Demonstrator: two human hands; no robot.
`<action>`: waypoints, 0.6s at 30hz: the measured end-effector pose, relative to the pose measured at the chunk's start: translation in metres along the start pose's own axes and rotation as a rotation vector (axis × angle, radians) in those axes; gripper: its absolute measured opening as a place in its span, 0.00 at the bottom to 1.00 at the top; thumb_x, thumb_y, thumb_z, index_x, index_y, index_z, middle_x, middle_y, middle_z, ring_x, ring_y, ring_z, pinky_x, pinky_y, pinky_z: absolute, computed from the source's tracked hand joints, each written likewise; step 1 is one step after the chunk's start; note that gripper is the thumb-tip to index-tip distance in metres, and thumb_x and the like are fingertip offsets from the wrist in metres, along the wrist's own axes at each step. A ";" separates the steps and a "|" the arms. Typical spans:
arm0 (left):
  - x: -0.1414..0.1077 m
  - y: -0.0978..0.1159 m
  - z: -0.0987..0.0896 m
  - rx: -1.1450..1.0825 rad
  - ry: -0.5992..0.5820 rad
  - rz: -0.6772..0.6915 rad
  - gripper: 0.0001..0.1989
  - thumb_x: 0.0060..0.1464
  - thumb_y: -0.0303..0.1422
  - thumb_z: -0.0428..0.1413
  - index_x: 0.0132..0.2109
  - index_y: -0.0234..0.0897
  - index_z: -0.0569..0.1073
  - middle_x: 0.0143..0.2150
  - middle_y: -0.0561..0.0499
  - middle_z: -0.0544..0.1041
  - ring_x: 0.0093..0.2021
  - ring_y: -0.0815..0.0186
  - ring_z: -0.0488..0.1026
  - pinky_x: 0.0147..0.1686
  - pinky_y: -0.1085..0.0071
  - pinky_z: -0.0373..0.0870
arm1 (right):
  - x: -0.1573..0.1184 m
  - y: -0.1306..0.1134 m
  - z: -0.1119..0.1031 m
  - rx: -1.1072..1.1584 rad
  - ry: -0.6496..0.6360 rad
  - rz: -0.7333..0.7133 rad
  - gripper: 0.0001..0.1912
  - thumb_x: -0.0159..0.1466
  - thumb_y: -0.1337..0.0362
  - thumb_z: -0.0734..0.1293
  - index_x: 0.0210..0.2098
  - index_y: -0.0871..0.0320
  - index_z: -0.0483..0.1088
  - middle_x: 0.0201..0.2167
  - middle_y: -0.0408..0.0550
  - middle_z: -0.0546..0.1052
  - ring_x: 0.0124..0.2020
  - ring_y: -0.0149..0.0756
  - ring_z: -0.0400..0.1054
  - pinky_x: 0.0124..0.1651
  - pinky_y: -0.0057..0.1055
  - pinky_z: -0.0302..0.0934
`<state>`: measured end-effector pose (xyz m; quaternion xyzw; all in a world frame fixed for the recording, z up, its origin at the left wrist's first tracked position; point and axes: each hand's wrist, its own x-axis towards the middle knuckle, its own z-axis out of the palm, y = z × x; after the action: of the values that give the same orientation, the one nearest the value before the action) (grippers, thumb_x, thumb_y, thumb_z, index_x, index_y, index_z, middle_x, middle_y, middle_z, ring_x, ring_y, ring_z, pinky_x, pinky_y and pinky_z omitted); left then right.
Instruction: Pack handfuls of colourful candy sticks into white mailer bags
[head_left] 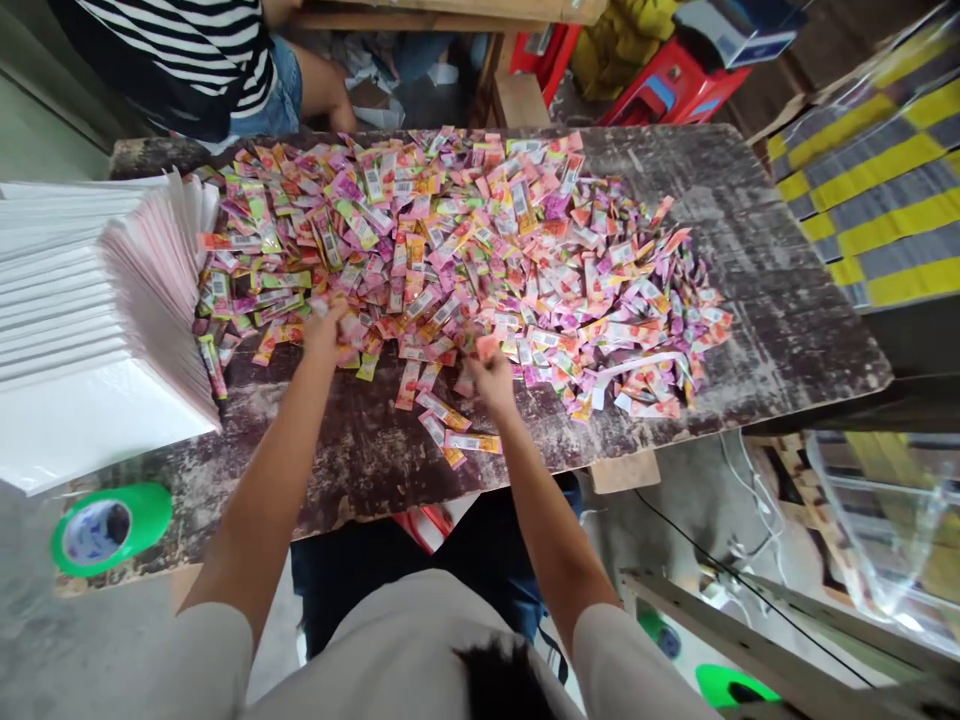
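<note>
A wide heap of small stick sachets [420, 260], pink, orange, purple and green, covers much of the worn dark table [780, 290]. My left hand [327, 325] is at the heap's near edge, among sachets; motion smears its fingers, so their grip cannot be made out. Farther right, my right hand [493, 378] has its fingers closed around a pink sachet [487, 347] at the near side of the heap. Several loose sachets [472, 442] lie just in front of it on the bare wood.
A tall stack of white padded envelopes [90, 330] stands at the table's left end. Near it lies a roll of green tape [112, 530]. Beyond the table sits a person in a striped top [195, 50]; a red stool [675, 85] and yellow-grey stacked packs [877, 190] are at right.
</note>
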<state>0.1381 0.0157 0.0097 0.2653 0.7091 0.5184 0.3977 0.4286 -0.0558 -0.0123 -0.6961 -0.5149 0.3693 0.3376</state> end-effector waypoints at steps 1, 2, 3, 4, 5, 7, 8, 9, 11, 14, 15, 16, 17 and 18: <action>-0.007 -0.003 -0.017 -0.072 -0.034 -0.058 0.11 0.43 0.37 0.59 0.33 0.37 0.69 0.26 0.51 0.72 0.30 0.62 0.75 0.30 0.66 0.75 | 0.002 0.005 -0.011 0.106 -0.006 0.007 0.16 0.60 0.52 0.62 0.41 0.56 0.66 0.35 0.49 0.75 0.32 0.37 0.68 0.37 0.35 0.64; -0.014 -0.007 -0.031 -0.109 -0.066 -0.092 0.10 0.44 0.38 0.58 0.33 0.37 0.69 0.25 0.51 0.71 0.28 0.62 0.74 0.28 0.66 0.75 | 0.005 0.009 -0.021 0.208 -0.014 0.012 0.17 0.60 0.52 0.61 0.43 0.55 0.64 0.36 0.48 0.75 0.31 0.36 0.68 0.36 0.34 0.64; -0.022 -0.010 -0.040 -0.100 -0.092 -0.108 0.10 0.46 0.39 0.57 0.33 0.37 0.69 0.24 0.51 0.71 0.27 0.62 0.74 0.27 0.66 0.75 | 0.009 0.012 -0.028 0.276 -0.021 0.014 0.18 0.60 0.51 0.61 0.45 0.55 0.63 0.36 0.48 0.75 0.31 0.36 0.68 0.35 0.34 0.65; -0.031 -0.014 -0.045 -0.048 -0.125 -0.111 0.10 0.48 0.39 0.56 0.33 0.37 0.69 0.24 0.50 0.71 0.27 0.62 0.74 0.27 0.65 0.75 | 0.015 0.013 -0.031 0.280 -0.027 0.011 0.19 0.60 0.51 0.62 0.46 0.54 0.63 0.36 0.48 0.75 0.31 0.37 0.69 0.34 0.35 0.65; -0.040 -0.018 -0.044 0.049 -0.148 -0.087 0.10 0.49 0.39 0.55 0.34 0.37 0.69 0.26 0.49 0.72 0.28 0.61 0.75 0.28 0.65 0.75 | 0.021 0.013 -0.031 0.210 -0.029 0.004 0.21 0.59 0.50 0.64 0.46 0.55 0.63 0.35 0.49 0.75 0.31 0.38 0.69 0.35 0.36 0.65; -0.057 -0.025 -0.031 0.349 -0.167 0.033 0.11 0.49 0.39 0.57 0.36 0.37 0.69 0.32 0.46 0.75 0.35 0.58 0.76 0.33 0.63 0.75 | 0.031 0.008 -0.020 -0.037 -0.006 -0.017 0.25 0.55 0.49 0.69 0.46 0.57 0.66 0.34 0.50 0.75 0.34 0.42 0.70 0.38 0.38 0.66; -0.064 -0.027 -0.023 0.527 -0.158 0.116 0.12 0.48 0.38 0.59 0.38 0.36 0.69 0.37 0.44 0.76 0.39 0.55 0.77 0.36 0.62 0.75 | 0.034 0.004 -0.011 -0.164 0.003 -0.031 0.26 0.54 0.51 0.71 0.47 0.58 0.67 0.35 0.52 0.76 0.35 0.45 0.71 0.40 0.39 0.65; -0.071 -0.030 -0.015 0.701 -0.146 0.194 0.14 0.48 0.37 0.61 0.41 0.36 0.70 0.42 0.41 0.76 0.44 0.53 0.76 0.39 0.62 0.74 | 0.035 0.000 -0.001 -0.268 0.000 -0.047 0.26 0.54 0.53 0.72 0.48 0.59 0.68 0.36 0.53 0.77 0.37 0.46 0.71 0.42 0.40 0.65; -0.084 -0.036 -0.009 0.979 -0.157 0.285 0.16 0.50 0.36 0.61 0.45 0.35 0.69 0.48 0.36 0.74 0.49 0.49 0.74 0.43 0.61 0.71 | 0.031 -0.004 0.015 -0.410 -0.048 -0.089 0.23 0.56 0.56 0.71 0.49 0.59 0.69 0.38 0.56 0.78 0.40 0.48 0.72 0.43 0.39 0.63; -0.105 -0.047 -0.031 1.204 -0.296 0.285 0.12 0.56 0.36 0.57 0.45 0.36 0.69 0.47 0.37 0.75 0.48 0.50 0.75 0.41 0.63 0.69 | 0.012 0.001 0.020 -0.546 -0.239 -0.155 0.15 0.58 0.58 0.70 0.42 0.59 0.72 0.36 0.56 0.78 0.39 0.47 0.72 0.41 0.35 0.62; -0.112 -0.051 -0.044 1.247 -0.353 0.278 0.11 0.57 0.37 0.57 0.45 0.36 0.69 0.46 0.38 0.75 0.46 0.51 0.75 0.40 0.63 0.69 | 0.005 0.006 0.017 -0.570 -0.293 -0.161 0.13 0.58 0.58 0.71 0.40 0.58 0.73 0.35 0.55 0.78 0.38 0.47 0.72 0.40 0.35 0.61; -0.119 -0.054 -0.056 1.280 -0.399 0.274 0.12 0.56 0.38 0.57 0.44 0.36 0.69 0.45 0.39 0.75 0.45 0.51 0.75 0.39 0.63 0.69 | -0.001 0.010 0.012 -0.578 -0.330 -0.158 0.13 0.58 0.58 0.71 0.39 0.58 0.73 0.35 0.54 0.78 0.38 0.47 0.72 0.40 0.34 0.61; -0.125 -0.057 -0.066 1.303 -0.429 0.269 0.13 0.56 0.40 0.58 0.43 0.36 0.69 0.45 0.39 0.74 0.44 0.51 0.75 0.39 0.63 0.68 | -0.006 0.015 0.008 -0.569 -0.345 -0.148 0.14 0.58 0.57 0.71 0.41 0.58 0.73 0.35 0.53 0.78 0.38 0.46 0.72 0.39 0.33 0.60; -0.130 -0.058 -0.073 1.314 -0.441 0.266 0.15 0.55 0.43 0.58 0.43 0.37 0.69 0.45 0.40 0.74 0.44 0.51 0.75 0.38 0.63 0.68 | -0.009 0.019 0.005 -0.549 -0.340 -0.133 0.16 0.58 0.57 0.71 0.43 0.57 0.72 0.35 0.52 0.78 0.38 0.46 0.72 0.39 0.33 0.60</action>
<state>0.1491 -0.1435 0.0027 0.6338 0.7397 -0.0384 0.2228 0.4315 -0.0686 -0.0290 -0.6542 -0.6887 0.3046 0.0698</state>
